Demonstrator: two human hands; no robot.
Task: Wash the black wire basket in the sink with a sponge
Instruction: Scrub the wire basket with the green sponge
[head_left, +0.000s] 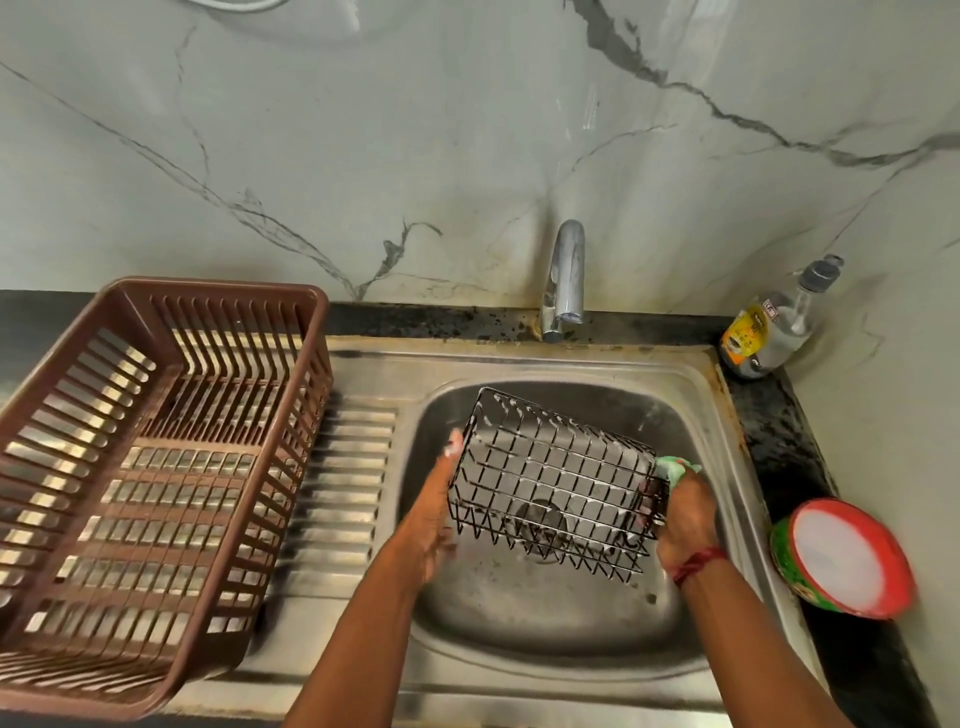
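Note:
The black wire basket (550, 475) hangs tilted over the steel sink (561, 618), flecked with white suds. My left hand (434, 514) supports its left end, fingers fairly straight against the wire and soapy at the tips. At the basket's right end, my right hand (680, 514) grips a green sponge (675, 467) and presses it on the wire. A red thread circles that wrist.
A brown plastic dish rack (150, 493) stands on the drainboard at left. The chrome tap (563, 280) rises behind the sink. A clear bottle (769, 322) stands at back right; a round soap tub with a red rim (844, 558) sits on the dark counter at right.

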